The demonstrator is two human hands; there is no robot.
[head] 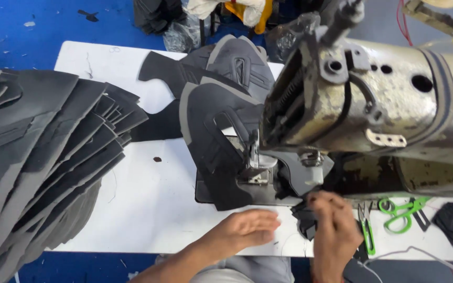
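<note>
Head view, step: stitching work at a worn, cream-coloured metal sewing machine [373, 110]; a dark grey shaped fabric panel with pale edging [213, 141] lies under its presser foot [258, 170], near the middle of the white counter [148, 209].
Head view, left hand: the left hand [247, 228] lies flat and released, palm down, on the counter just in front of the panel, near the front edge; forearm comes in from below.
Head view, right hand: the right hand [334, 228] is curled, fingertips pinching small black fabric pieces [305, 220] just beside the machine base.
Head view, next move: judged from this, feeding a small piece in calls for lining its edge up at the foot.
Head view, surroundings: a fanned stack of dark grey cut panels [43, 157] covers the counter's left edge; green-handled scissors [402, 212] and green thread snips [365, 228] lie toward the right front.
</note>
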